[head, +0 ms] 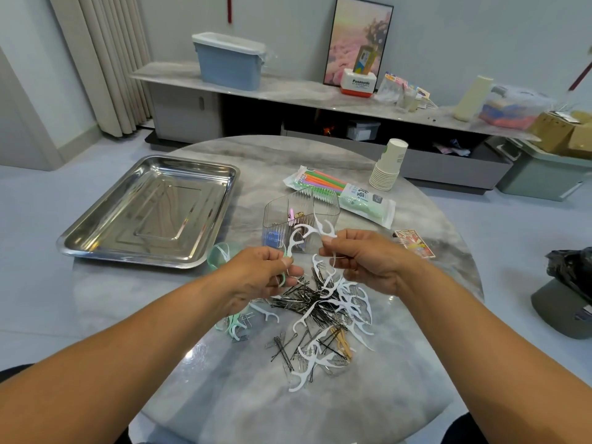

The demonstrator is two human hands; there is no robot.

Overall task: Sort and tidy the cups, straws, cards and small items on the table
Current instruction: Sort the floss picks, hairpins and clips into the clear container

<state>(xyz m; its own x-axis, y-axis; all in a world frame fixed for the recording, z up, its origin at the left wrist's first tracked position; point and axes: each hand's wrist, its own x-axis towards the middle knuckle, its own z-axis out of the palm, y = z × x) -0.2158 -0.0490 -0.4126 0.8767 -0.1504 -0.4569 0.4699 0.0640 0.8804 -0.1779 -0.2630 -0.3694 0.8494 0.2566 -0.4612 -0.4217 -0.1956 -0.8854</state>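
White floss picks (325,230) are pinched in the left hand (261,272) and right hand (362,256); hairpins (307,304) should be shaken loose before binning.

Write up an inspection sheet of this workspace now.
Surface: round marble table.
Job's things: mixed pile of white floss picks and black hairpins; clear organiser box; straw packet; upside-down paper cup stack; cards.
Clutter: steel tray, nothing in it.
Grippers: left hand and right hand each pinch floss picks above the pile.
Cables: nothing seen.
Surroundings: sideboard with blue bin.
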